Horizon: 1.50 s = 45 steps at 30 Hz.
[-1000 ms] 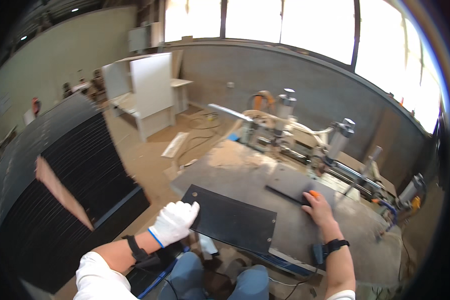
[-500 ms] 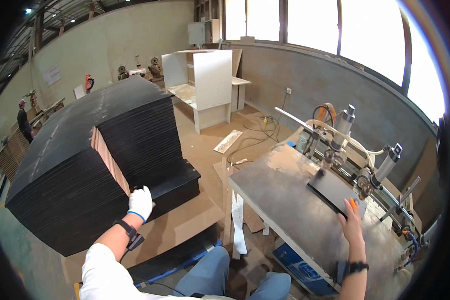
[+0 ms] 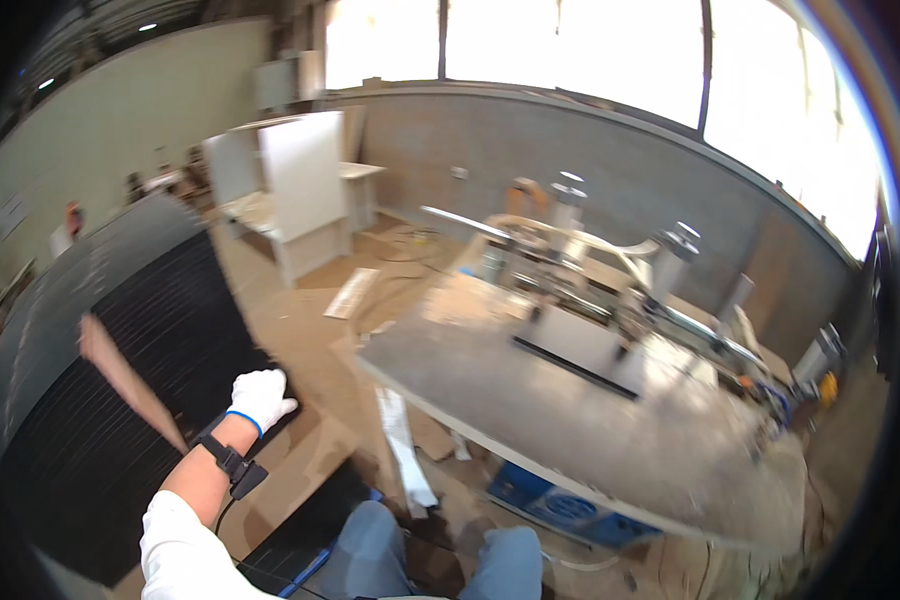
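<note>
My left hand (image 3: pixel 260 398), in a white glove with a blue cuff, is over the lower step of a tall stack of black boards (image 3: pixel 170 320). Its fingers look curled under and the thumb sticks out to the right; whatever they may hold is hidden behind the glove. My right hand is out of view. On the metal-topped work table (image 3: pixel 450 350) to the right lies a flat grey panel (image 3: pixel 575 345) with a black front edge, below upright cylinders (image 3: pixel 670 262) of a machine.
A pale strip (image 3: pixel 135 385) stands out in the stack's side. Beyond are a white open cabinet (image 3: pixel 305 170), a loose board (image 3: pixel 351 293) on the floor and tangled cables (image 3: pixel 410 245). A blue box (image 3: pixel 560 505) sits under the table, near my knees.
The view has swung right, so the table and machine sit further left in it. My right hand, earlier open beside the panel, has left view. My left hand has moved along the stack's lower step.
</note>
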Each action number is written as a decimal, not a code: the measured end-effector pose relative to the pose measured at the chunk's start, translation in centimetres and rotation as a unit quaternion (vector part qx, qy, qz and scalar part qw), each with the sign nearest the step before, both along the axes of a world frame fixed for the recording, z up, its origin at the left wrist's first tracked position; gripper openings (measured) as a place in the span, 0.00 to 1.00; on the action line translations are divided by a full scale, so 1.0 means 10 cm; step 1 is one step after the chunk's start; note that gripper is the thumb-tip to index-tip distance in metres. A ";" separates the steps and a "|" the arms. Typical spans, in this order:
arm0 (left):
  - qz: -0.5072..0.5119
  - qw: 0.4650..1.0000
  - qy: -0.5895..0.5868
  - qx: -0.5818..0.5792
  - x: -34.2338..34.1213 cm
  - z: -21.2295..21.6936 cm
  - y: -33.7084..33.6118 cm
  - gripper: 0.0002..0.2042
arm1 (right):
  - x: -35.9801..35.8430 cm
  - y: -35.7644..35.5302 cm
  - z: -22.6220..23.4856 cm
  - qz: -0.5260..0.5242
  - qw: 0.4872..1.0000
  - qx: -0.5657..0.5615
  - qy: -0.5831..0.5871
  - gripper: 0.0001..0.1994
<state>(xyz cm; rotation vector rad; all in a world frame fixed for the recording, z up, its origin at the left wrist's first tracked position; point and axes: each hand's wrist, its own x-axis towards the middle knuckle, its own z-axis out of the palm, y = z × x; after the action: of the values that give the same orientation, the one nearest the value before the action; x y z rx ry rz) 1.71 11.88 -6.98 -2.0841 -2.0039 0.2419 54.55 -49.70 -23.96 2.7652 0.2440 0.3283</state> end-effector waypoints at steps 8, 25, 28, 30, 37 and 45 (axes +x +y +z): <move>-0.405 0.891 -0.196 0.056 3.22 0.26 0.71 0.21 | -0.11 -0.01 0.15 0.110 0.972 0.210 -0.006 0.24; -0.345 0.919 -0.189 -0.004 3.75 0.10 0.79 0.34 | 1.13 3.85 2.26 0.634 0.699 0.332 -0.008 0.25; -0.394 0.897 -0.201 0.015 3.25 0.15 0.42 0.34 | 0.98 4.69 2.09 0.670 0.679 0.297 0.032 0.24; -0.408 0.896 -0.174 0.005 2.78 0.14 0.12 0.37 | 0.92 5.13 1.88 0.680 0.693 0.234 0.046 0.23; -0.307 0.933 -0.076 0.172 0.90 0.09 -0.54 0.21 | 0.94 6.06 1.35 0.670 0.696 0.194 0.170 0.27; 0.014 0.984 0.030 0.175 -0.61 0.05 -1.02 0.24 | 0.60 6.45 1.31 0.689 0.683 0.185 0.156 0.25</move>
<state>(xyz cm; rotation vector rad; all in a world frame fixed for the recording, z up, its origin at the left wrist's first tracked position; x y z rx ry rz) -4.41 1.66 -6.51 -1.8098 -1.8812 -0.0413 60.56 14.81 -10.87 2.2967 2.5713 0.2161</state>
